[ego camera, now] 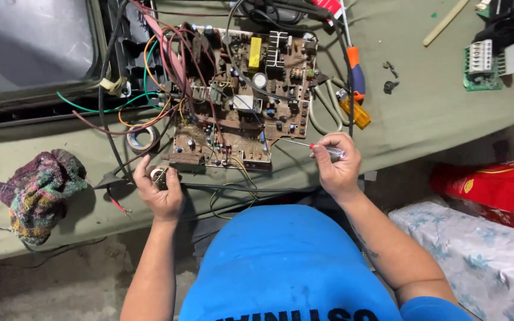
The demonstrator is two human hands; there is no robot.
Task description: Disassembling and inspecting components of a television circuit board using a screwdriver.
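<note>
Circuit board [242, 98] lies flat at centre frame on the cloth-covered worktop [423, 113], component side up, wires trailing toward the upper left. Right hand [337, 166] has its grip closed on a thin screwdriver [319, 147], tip angled toward the board's lower edge, seemingly for probing. Left hand [160, 189], lower left of the board, has its grip pinched around a small round part [159, 174] on a cable. Knitted rag [38, 190] sits far left; orange-handled screwdriver [355, 74] rests right of the board.

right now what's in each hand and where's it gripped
The right hand pinches a small clear-handled screwdriver by its handle. The left hand cups a small round part in its fingers; what it is cannot be told.
</note>
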